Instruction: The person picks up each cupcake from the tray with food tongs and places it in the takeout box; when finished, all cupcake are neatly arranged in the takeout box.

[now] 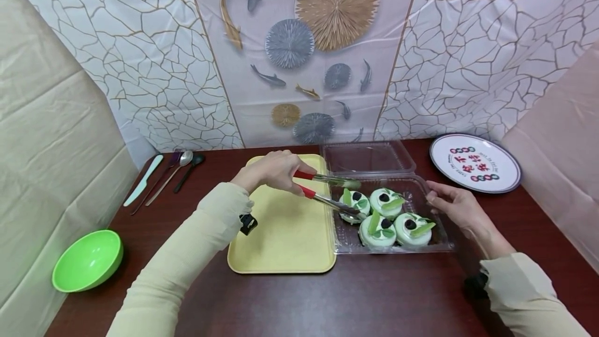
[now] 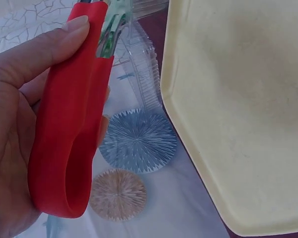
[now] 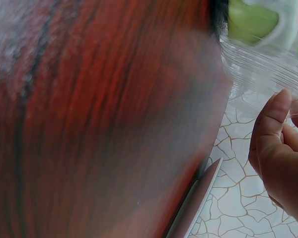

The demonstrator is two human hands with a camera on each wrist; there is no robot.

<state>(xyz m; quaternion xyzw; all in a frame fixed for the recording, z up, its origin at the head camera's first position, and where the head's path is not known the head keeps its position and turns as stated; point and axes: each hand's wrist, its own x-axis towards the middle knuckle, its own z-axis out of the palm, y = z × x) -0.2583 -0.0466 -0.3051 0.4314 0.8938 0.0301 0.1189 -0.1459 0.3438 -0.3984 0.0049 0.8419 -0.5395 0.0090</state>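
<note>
My left hand (image 1: pixel 278 170) grips red-handled metal tongs (image 1: pixel 303 191). In the left wrist view, the thumb lies along the red handle (image 2: pixel 64 124). The tong arms reach right into a clear plastic container (image 1: pixel 440 247), spread to either side of the back-left cake (image 1: pixel 345 203). Several small round cakes (image 1: pixel 378 238) stand together there, topped with pale cream, a dark berry and green slices. My right hand (image 1: pixel 460 212) holds the container's right rim, its fingers and thumb pinching the clear edge (image 3: pixel 268 67) in the right wrist view.
A yellow tray (image 1: pixel 281 254) lies left of the container, whose clear lid (image 1: pixel 367 157) is folded back. The white plate (image 1: pixel 474 163) is at back right. Far left are a green bowl (image 1: pixel 89 261) and a pale knife (image 1: pixel 144 180), beside a fork and two spoons.
</note>
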